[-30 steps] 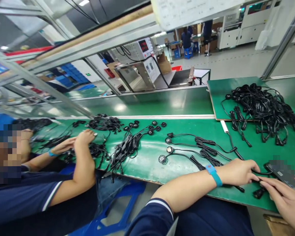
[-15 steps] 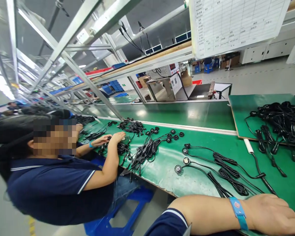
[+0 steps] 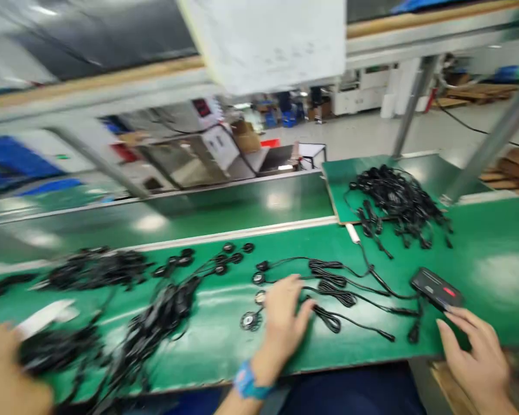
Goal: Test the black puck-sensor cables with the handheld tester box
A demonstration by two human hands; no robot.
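My left hand (image 3: 282,321), with a blue wristband, lies flat and open on the green belt (image 3: 225,340), its fingers spread over the coiled black cables (image 3: 334,287) and beside their round disc ends (image 3: 249,320). My right hand (image 3: 473,351) rests at the belt's front edge with fingers apart, its fingertips touching a small black device with a red light (image 3: 436,288). A black plug end (image 3: 413,333) lies just left of that hand.
A tangled heap of black cables (image 3: 393,199) sits on a green board at the back right. More cable bundles (image 3: 164,317) are strewn over the belt's left side. A co-worker's blurred arm (image 3: 8,374) shows at the lower left. Metal posts (image 3: 484,150) stand at right.
The view has swung right and down. My left hand moved from the belt's front edge onto the coiled cables. My right hand is back in view at the black device.
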